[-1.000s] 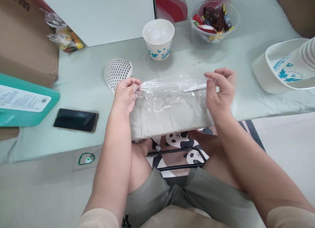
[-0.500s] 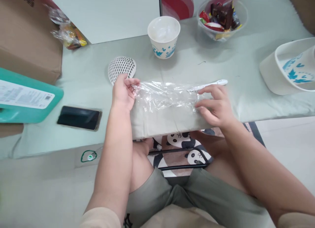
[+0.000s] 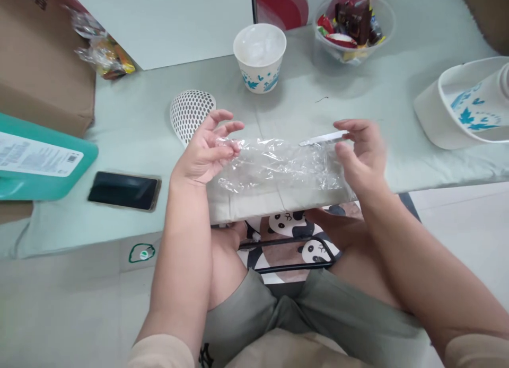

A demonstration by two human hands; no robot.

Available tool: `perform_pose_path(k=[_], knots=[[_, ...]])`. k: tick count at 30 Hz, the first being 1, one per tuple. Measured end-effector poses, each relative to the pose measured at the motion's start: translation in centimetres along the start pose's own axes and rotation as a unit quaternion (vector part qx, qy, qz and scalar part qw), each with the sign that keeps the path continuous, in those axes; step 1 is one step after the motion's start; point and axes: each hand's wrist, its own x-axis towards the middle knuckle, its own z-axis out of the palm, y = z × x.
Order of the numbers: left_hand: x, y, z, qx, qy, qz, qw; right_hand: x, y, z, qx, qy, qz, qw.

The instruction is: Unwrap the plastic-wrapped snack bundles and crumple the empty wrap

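Observation:
A clear, crinkled plastic bag (image 3: 274, 164) stretches between my hands near the front edge of the table. My left hand (image 3: 209, 150) pinches its left end between thumb and forefinger, the other fingers raised. At the bag's right end is my right hand (image 3: 363, 153), its thumb and forefinger apart and slightly blurred; its other fingers are partly hidden. A slim white tool like a small knife (image 3: 320, 139) lies behind the bag, its right end covered by my right hand. Beyond my left hand sits a white domed piece with many holes (image 3: 191, 111).
A paper cup (image 3: 260, 71) stands at the back, beside a clear bowl (image 3: 322, 47) of wrapped sweets. On the right is a white bin (image 3: 431, 119) holding another patterned cup. A phone (image 3: 123, 190), green jug (image 3: 75, 129) and cardboard box (image 3: 47, 66) are at left.
My right hand has risen and shifted right, its thumb and forefinger spreading over the white tool. My left fingers have lifted and moved inward with the bag's end. The view has shifted slightly.

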Motion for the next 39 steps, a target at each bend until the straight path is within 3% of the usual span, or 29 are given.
perform_pose_path(k=[5, 9, 12, 18, 20, 25, 27, 30, 34, 39], knots=[[-0.6, -0.1, -0.4, -0.015, -0.108, -0.011, 0.994, 0.0, -0.9, 0.2, -0.046, -0.138, -0.055, 0.988], [-0.8, -0.1, -0.4, -0.011, -0.128, -0.009, 0.992, 0.1, -1.4, 0.5, -0.071, -0.178, -0.054, 0.980], [-0.6, 0.1, -0.3, -0.030, -0.076, 0.019, 0.996, 0.1, -1.8, 0.3, -0.051, -0.159, 0.010, 0.986], [0.8, 0.0, -0.7, -0.012, 0.123, 0.039, 0.992, -0.5, -1.7, 0.0, 0.056, -0.093, 0.141, 0.984], [0.9, -0.1, -0.6, -0.025, 0.130, 0.011, 0.991, -0.5, -1.5, 0.3, 0.101, -0.077, 0.172, 0.977], [0.3, 0.0, 0.6, 0.039, 0.105, -0.141, 0.984, 0.1, -1.4, 0.8, 0.213, -0.021, 0.216, 0.953], [0.4, -0.2, 1.0, 0.082, 0.117, -0.145, 0.979, 0.4, -1.3, 0.8, 0.227, -0.002, 0.234, 0.945], [1.1, -0.9, 1.2, 0.148, 0.160, -0.090, 0.972, 0.7, -1.1, 0.6, 0.232, 0.022, 0.268, 0.935], [1.9, -1.8, 1.1, 0.168, 0.182, -0.005, 0.969, 0.9, -0.9, 0.4, 0.292, 0.040, 0.342, 0.892], [2.0, -1.8, 0.9, 0.094, 0.165, 0.070, 0.979, 0.2, -2.5, 1.0, 0.405, -0.012, 0.450, 0.796]])
